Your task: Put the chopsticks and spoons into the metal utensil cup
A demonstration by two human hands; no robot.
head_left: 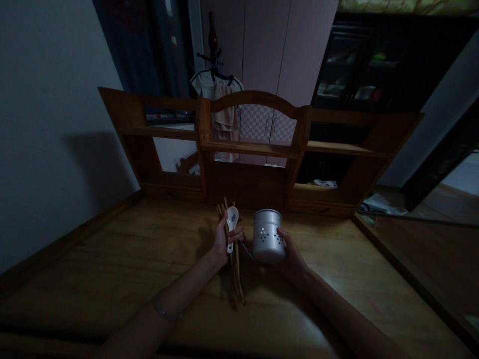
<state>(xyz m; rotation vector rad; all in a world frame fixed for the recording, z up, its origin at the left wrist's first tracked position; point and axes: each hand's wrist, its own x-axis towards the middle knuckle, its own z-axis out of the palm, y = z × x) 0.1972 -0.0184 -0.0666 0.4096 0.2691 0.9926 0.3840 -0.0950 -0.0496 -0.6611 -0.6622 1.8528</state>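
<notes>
My left hand is closed around a bundle of several chopsticks and a white soup spoon with a blue pattern on its bowl. A thin metal handle also sticks out from this hand toward the right; what it belongs to is hidden. To the right, my right hand grips a silver metal utensil holder with groups of punched holes in its side. The holder is roughly upright, its inside out of sight. Both hands are above the wooden desk.
Along the desk's back edge stands a wooden shelf unit with open compartments. A white wall borders the left side. Behind the shelf are hanging clothes, a pink wardrobe and a dark cabinet. The room is dim.
</notes>
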